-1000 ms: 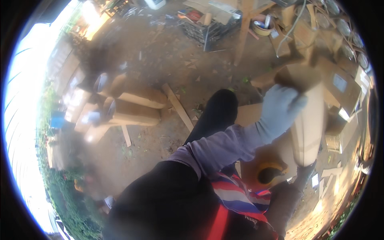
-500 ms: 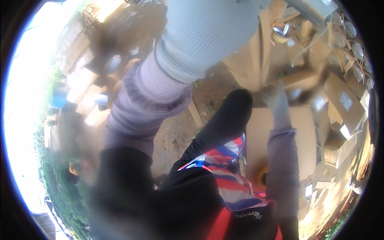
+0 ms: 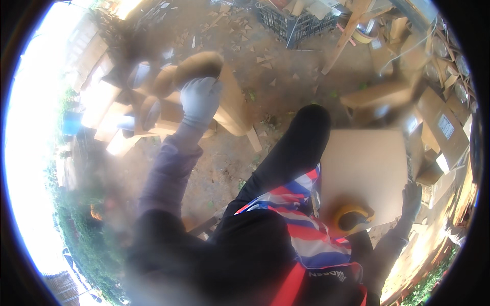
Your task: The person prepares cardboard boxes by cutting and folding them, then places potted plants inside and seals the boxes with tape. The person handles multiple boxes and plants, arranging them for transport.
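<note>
My left hand (image 3: 200, 99), in a pale glove, is closed on the near rim of a brown cardboard tube (image 3: 234, 104) at the left. The tube leans with its round mouth toward me, among other cardboard tubes. My right hand (image 3: 411, 200), gloved too, has its fingers stretched out beside the right edge of a flat cardboard sheet (image 3: 365, 168). It appears to hold nothing. A yellow ring-shaped roll, likely tape (image 3: 352, 218), lies on the sheet's near part, close to my striped apron (image 3: 306, 224).
Several cardboard tubes (image 3: 151, 112) stand at the left. A dark plastic crate (image 3: 296, 25) sits at the far side, near a wooden leg (image 3: 347, 35). Folded cardboard boxes (image 3: 441, 125) crowd the right. Scraps litter the dirt ground (image 3: 255, 56).
My left hand has moved away from the camera to the far left, with the cardboard going from the middle to beside the other tubes. My right hand has drawn back to the right; the tape roll now shows.
</note>
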`<state>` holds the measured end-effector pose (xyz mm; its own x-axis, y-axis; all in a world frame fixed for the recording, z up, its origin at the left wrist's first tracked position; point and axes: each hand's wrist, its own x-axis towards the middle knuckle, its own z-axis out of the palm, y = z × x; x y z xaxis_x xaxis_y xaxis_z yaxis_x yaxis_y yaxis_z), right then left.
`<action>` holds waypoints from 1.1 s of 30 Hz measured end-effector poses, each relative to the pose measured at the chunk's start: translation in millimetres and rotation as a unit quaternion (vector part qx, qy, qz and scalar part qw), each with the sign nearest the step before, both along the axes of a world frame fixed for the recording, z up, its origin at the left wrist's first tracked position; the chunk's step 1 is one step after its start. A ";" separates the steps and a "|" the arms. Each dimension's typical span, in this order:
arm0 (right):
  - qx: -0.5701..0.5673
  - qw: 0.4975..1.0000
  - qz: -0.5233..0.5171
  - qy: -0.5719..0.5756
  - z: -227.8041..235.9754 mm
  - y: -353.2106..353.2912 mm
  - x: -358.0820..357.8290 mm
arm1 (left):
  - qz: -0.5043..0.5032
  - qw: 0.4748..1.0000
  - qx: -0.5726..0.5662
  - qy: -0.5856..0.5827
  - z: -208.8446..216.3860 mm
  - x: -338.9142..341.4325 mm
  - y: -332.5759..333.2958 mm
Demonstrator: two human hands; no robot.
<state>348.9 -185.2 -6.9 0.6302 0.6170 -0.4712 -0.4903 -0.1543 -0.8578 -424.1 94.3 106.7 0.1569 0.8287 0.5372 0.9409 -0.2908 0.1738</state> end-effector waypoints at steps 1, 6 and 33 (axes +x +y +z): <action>0.014 0.999 -0.032 0.013 -4.4 -20.6 18.0 | 0.030 0.999 -0.017 0.021 -12.6 -11.0 -4.4; 0.337 0.819 0.399 0.236 -30.1 -64.0 70.9 | 0.098 0.992 -0.005 0.083 -61.2 -53.1 -36.4; -0.618 0.714 0.021 -0.328 -131.9 -274.7 94.8 | -0.654 0.728 -0.188 0.081 -154.0 621.2 -182.2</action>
